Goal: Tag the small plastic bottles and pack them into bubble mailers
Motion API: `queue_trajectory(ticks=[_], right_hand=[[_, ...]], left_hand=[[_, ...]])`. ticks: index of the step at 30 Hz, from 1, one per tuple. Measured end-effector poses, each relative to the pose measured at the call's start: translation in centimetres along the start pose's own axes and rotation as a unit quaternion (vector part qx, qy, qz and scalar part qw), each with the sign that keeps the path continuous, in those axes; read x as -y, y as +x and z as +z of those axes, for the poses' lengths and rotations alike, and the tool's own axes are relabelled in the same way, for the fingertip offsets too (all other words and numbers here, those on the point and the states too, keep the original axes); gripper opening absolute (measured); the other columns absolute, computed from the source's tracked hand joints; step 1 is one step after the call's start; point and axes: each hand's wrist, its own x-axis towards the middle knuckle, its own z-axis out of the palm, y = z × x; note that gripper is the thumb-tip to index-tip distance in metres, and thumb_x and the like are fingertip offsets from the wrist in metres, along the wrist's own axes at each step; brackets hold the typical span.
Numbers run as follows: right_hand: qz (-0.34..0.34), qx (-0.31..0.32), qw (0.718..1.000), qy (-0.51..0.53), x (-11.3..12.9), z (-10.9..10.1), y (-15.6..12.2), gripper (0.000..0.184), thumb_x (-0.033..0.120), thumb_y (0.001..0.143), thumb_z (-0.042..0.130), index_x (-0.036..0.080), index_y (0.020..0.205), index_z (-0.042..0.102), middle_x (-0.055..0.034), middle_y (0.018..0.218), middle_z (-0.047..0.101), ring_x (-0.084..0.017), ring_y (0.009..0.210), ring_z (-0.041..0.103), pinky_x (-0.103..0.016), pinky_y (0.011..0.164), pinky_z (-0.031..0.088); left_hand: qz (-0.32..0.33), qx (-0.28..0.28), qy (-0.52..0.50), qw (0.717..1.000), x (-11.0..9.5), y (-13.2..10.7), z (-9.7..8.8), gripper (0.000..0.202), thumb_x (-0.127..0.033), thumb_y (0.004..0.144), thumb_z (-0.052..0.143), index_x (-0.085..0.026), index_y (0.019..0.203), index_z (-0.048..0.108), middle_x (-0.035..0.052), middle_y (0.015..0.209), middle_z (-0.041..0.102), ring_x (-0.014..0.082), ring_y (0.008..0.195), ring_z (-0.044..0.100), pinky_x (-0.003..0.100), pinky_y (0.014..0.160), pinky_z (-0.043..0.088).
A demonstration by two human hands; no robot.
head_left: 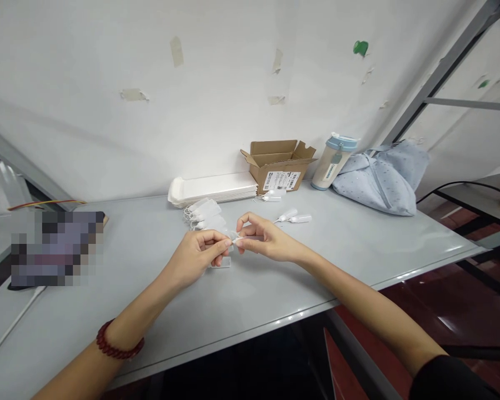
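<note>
My left hand [200, 253] and my right hand [263, 238] meet over the middle of the grey table [150, 311], fingertips pinched together on one small white tag [234, 239]. A small clear piece [220, 263] lies on the table just under my left hand. Behind the hands is a loose heap of white tags with string loops [206, 215]. Two small white pieces [294, 216] lie to the right of my right hand. A red bead bracelet [117, 344] is on my left wrist.
A stack of white flat packs [214, 189] and an open cardboard box [278, 165] stand at the wall. A pale tumbler [333, 161] leans on a light blue bag [379, 178] at the back right. A pixelated patch [56, 247] lies at the left.
</note>
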Motion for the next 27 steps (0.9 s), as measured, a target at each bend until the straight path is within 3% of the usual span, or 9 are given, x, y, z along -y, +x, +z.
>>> queue_trajectory(ticks=[18,27], right_hand=[[0.003,-0.009,0.998,-0.061,0.63,-0.62,0.05,0.028,0.04,0.086,0.058,0.022,0.097,0.041,0.0011,0.076,0.063,-0.011,0.07,0.052,-0.023,0.061,0.034],[0.011,0.016,0.995,-0.098,-0.13,-0.56,0.15,0.02,0.029,0.085,0.059,0.021,0.095,0.043,0.0009,0.079,0.065,-0.012,0.073,0.055,-0.024,0.065,0.036]], left_hand=[[-0.01,0.013,0.051,0.999,0.14,0.58,-0.79,0.032,-0.046,0.081,0.058,-0.016,0.073,0.065,-0.0015,0.057,0.058,0.0107,0.054,0.051,0.023,0.054,0.041],[-0.01,0.039,0.048,0.998,0.77,0.56,-0.05,0.028,-0.04,0.082,0.056,-0.016,0.069,0.064,0.0,0.063,0.061,0.0106,0.056,0.054,0.024,0.056,0.042]])
